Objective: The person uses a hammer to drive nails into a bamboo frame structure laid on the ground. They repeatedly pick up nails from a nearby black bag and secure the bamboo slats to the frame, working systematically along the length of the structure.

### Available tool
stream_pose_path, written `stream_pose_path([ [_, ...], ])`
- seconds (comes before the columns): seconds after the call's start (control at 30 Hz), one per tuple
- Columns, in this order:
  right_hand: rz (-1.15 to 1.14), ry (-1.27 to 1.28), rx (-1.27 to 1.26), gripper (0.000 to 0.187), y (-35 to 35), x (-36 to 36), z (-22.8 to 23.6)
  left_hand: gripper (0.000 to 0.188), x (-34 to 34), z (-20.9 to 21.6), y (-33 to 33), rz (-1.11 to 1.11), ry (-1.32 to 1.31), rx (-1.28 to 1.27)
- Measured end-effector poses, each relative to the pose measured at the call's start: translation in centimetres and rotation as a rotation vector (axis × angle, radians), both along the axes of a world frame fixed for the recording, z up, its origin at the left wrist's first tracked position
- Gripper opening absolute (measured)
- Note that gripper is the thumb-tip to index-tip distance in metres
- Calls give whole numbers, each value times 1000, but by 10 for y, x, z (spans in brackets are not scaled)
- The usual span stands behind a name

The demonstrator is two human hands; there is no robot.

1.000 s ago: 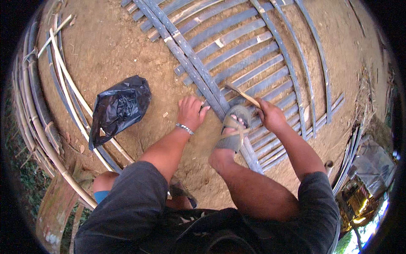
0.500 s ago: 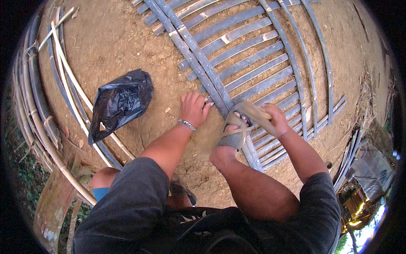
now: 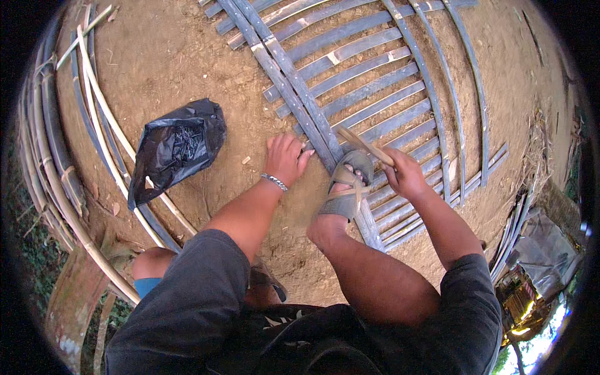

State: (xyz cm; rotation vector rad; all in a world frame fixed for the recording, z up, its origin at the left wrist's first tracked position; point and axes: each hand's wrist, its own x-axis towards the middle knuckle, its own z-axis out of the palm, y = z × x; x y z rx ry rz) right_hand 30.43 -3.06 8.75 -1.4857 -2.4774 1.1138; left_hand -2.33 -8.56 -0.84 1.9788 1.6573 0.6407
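Hammering slats [image 3: 375,87], I reckon: right hand [image 3: 406,174] gripping hammer [image 3: 369,148], left hand [image 3: 285,160]? Can't tell; next hit needs careful aim.

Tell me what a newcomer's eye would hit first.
Probably the lattice of dark slats on the dirt, upper centre to right. Next, a sandalled foot over its near edge, and a brown tool in the right grip beside it. Then the open black bag, left of centre.

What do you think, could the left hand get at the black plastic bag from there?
Probably yes: the black plastic bag lies open to the left of the left hand, with little but dirt visible between them.
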Motion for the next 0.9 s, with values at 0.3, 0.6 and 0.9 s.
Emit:
stream_pose_path([
  [0.3, 35, -176, -99, 39, -1, 5, -2, 27, 0, 2, -1, 11, -35, 21],
  [0.6, -559, -310, -306, 42, -56, 51, 85, 16, -63, 81, 4, 146, 3, 189],
  [0.9, -1409, 54, -409, 28, -194, 39, 47, 17, -231, 85, 33, 426, 424, -410],
])
